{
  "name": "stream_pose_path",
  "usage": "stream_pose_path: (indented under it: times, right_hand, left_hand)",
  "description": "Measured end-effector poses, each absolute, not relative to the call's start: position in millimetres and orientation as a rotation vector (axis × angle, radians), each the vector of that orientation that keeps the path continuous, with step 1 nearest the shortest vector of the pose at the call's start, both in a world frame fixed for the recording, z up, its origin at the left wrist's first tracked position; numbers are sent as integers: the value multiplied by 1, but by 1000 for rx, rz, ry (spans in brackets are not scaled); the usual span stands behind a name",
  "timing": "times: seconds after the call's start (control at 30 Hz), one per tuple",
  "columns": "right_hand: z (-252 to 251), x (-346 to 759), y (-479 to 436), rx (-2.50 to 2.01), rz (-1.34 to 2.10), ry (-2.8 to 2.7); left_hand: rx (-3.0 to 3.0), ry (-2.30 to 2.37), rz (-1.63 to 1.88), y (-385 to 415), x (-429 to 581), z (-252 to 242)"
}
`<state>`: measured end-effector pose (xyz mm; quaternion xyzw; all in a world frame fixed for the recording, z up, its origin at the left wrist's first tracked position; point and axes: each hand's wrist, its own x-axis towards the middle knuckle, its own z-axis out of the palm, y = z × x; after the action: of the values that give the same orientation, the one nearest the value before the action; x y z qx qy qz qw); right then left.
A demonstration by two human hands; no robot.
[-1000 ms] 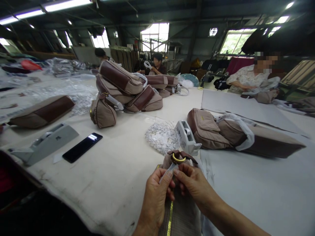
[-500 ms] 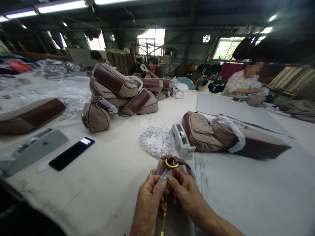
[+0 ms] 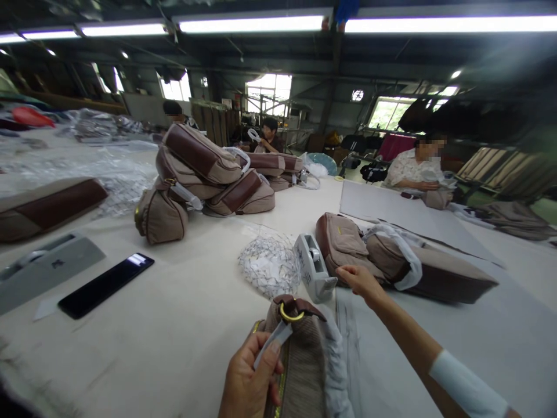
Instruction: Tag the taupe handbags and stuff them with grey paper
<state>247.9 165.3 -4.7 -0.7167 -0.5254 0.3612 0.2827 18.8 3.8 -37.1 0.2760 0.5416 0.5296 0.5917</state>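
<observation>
A tan bag [image 3: 304, 363] with a brown tab and a gold ring [image 3: 290, 315] stands on the table right in front of me. My left hand [image 3: 250, 380] pinches a small white wrapped piece at the bag's gold zipper. My right hand [image 3: 360, 278] is stretched out over the table, its fingertips beside the white tape dispenser [image 3: 312, 268], fingers curled and holding nothing that I can see. A pile of white netting [image 3: 270, 267] lies to the left of the dispenser.
Two tan bags [image 3: 391, 258] lie beyond the dispenser. A heap of tan and brown bags [image 3: 204, 180] sits mid-table. A black phone [image 3: 105, 284] and a grey tape dispenser [image 3: 43, 270] lie at the left. Three people sit at the far side.
My right hand left the bag's zipper and reached forward to the white tape dispenser. My left hand kept its pinch on the white piece. The view tilted up slightly.
</observation>
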Motion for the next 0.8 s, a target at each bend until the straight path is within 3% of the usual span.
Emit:
stream_pose_path:
  times: [0.3, 0.8]
  right_hand:
    - [-27, 245, 199, -2152, 1315, -1185]
    - [-34, 244, 211, -2197, 1462, -812]
  left_hand:
    - [631, 1244, 1219, 4, 17, -39]
    - [623, 1249, 1243, 5, 18, -40]
